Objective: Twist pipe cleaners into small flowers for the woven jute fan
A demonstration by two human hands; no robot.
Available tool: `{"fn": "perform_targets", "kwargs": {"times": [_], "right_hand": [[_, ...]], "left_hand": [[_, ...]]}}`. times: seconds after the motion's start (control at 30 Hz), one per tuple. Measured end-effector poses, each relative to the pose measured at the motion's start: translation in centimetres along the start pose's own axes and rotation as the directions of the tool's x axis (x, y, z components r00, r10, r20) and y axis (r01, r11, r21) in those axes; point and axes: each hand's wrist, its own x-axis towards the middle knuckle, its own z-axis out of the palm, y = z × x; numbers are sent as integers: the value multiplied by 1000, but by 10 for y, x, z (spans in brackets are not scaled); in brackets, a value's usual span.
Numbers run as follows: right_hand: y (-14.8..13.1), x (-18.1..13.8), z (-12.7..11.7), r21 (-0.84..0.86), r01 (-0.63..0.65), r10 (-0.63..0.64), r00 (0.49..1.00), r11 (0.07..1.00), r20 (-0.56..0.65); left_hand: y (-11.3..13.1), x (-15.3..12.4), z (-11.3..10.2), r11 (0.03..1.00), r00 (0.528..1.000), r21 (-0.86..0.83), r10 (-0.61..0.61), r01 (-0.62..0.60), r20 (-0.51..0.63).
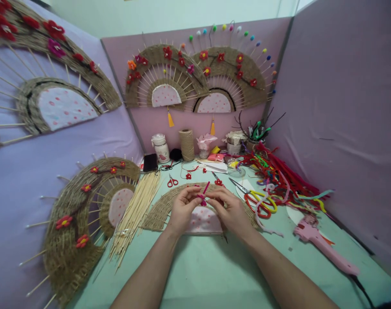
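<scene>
I remotely pinched the magenta stem [206,188] at twelve o'clock, left hand [185,207] and right hand [225,207] nearly closed; gentleness seemed best.

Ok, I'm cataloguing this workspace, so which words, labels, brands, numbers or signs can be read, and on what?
No text can be read.
White bottle: small printed marks, too small to make out.
Pink glue gun: no lettering can be made out.

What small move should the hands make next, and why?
I'd probably steady the magenta piece with the left hand and bend its straight end using the right hand: both hands' fingertips meet at the bunched part, while that end sticks up free.
</scene>
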Motion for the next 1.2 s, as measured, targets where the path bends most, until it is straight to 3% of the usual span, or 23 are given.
{"fn": "perform_targets", "kwargs": {"times": [0.43, 0.7, 0.9, 1.07, 1.2], "right_hand": [[2, -1, 1, 3, -15, 15, 999, 1000, 36], [3, -1, 3, -138, 96, -92, 995, 986, 31], [5, -2, 2, -140, 122, -117, 992, 983, 43], [1, -1, 4, -111, 47, -44, 999, 993, 29], [3, 0, 7, -17, -165, 165, 986, 986, 21]], "left_hand": [[4, -1, 5, 998, 998, 46, 44, -43, -34], [1, -1, 6, 991, 996, 108, 83, -78, -44], [-3, 0, 6, 995, 997, 91, 32, -26, -72], [-10, 2, 4, 1000, 995, -5, -23, 23, -96], [-13, 4, 5, 985, 992, -145, -103, 92, -70]]}}
